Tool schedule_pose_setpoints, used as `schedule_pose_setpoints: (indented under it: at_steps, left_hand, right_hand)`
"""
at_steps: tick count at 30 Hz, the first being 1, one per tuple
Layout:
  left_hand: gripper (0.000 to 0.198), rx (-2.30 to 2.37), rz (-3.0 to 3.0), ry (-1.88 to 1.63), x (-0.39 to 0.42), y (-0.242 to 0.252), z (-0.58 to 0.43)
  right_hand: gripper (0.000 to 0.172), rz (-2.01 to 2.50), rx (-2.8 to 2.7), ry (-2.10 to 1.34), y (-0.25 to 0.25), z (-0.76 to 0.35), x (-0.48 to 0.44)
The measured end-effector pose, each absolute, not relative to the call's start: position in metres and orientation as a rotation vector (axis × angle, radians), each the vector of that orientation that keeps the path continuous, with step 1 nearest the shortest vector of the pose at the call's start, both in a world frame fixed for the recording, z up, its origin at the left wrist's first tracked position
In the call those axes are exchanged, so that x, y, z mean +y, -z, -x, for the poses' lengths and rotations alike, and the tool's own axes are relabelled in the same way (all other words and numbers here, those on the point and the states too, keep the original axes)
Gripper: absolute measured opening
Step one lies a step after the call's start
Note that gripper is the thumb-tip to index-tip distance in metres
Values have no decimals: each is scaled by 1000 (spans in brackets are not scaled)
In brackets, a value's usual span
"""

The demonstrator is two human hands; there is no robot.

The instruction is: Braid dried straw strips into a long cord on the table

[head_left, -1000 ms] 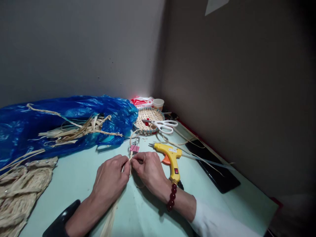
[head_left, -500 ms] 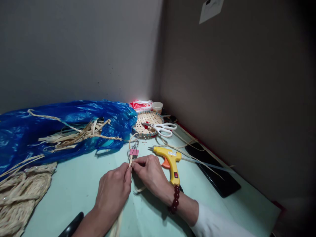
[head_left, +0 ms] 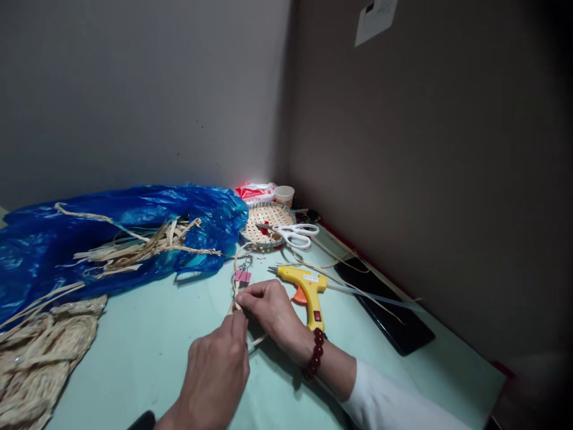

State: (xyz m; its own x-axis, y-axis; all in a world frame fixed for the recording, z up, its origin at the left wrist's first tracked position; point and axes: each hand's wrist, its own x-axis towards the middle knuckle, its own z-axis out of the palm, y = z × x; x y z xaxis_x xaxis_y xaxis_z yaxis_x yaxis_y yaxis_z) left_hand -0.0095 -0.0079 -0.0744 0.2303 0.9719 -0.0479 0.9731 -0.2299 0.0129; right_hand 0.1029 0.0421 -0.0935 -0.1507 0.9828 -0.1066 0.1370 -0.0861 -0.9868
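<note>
Pale raffia strands [head_left: 237, 291] run toward me from a pink binder clip [head_left: 242, 276] on the table. My right hand [head_left: 273, 310], with a dark red bead bracelet [head_left: 317, 355] at its wrist, pinches the strands just below the clip. Close beneath it, my left hand [head_left: 219, 361] is closed with its fingertips on the same strands; the fingers' undersides are hidden. A loose strand end shows under my right hand. Just right of that hand lies a yellow glue gun [head_left: 304, 283] with an orange trigger.
A blue plastic bag [head_left: 134, 203] with a raffia bundle [head_left: 147, 248] spreads at left. Woven raffia braid [head_left: 49, 358] lies at front left. White scissors [head_left: 295, 233] rest on a small woven basket [head_left: 264, 215]. Behind stands a paper cup [head_left: 285, 195]; a black tablet-like slab [head_left: 389, 316] lies right.
My left hand has moved slightly toward me and right, below the right fingertips. My right hand keeps its pinch near the clip. The view has shifted a little.
</note>
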Motion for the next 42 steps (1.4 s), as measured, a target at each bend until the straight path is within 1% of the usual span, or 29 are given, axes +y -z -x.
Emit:
schedule_pose_setpoints:
  at_steps: [3, 7, 9, 12, 14, 15, 16, 19, 23, 27, 29, 34, 38, 42]
  left_hand:
    - [41, 1913, -2527, 168, -11, 71, 1]
    - [47, 1854, -2587, 142, -17, 73, 0]
    - [42, 1763, -2586, -33, -20, 74, 8]
    - [25, 1624, -2388, -525, -18, 68, 26]
    - [26, 1666, -2087, -818, -8, 63, 37]
    - [27, 1712, -1916, -879, -2, 61, 41]
    - [28, 1737, -1771, -894, 6, 61, 43]
    - [27, 1553, -1526, -842, 26, 68, 44]
    - [18, 1519, -1522, -881, 37, 79, 40]
    - [10, 1532, -1528, -951, 35, 80, 39]
    - [11, 1518, -1465, -929, 34, 79, 38]
    - [22, 1397, -1258, -788, 34, 79, 37]
    - [28, 1316, -1192, -687, 38, 77, 41]
    - [28, 1273, -1227, -619, 40, 70, 44]
  right_hand:
    - [17, 1302, -1344, -1361, 96, -101, 44]
    - [16, 1291, -1328, -1380, 94, -103, 44]
    - [17, 1277, -1329, -1399, 93, -105, 44]
    - [18, 1243, -1336, -1446, 93, -108, 44]
    - [19, 1224, -1340, -1470, 94, -109, 45]
    - [19, 1217, -1343, -1477, 95, -110, 45]
    - [20, 1214, -1345, -1480, 95, -110, 46]
    - [21, 1215, -1358, -1476, 96, -111, 46]
    - [25, 1207, -1385, -1476, 95, -113, 44]
    - [25, 1180, -1372, -1517, 92, -113, 42]
    - [23, 1172, -1352, -1541, 90, -112, 41]
    - [20, 1145, -1341, -1571, 87, -110, 39]
    - [20, 1176, -1407, -1491, 92, -111, 41]
    - [24, 1208, -1574, -1337, 94, -113, 42]
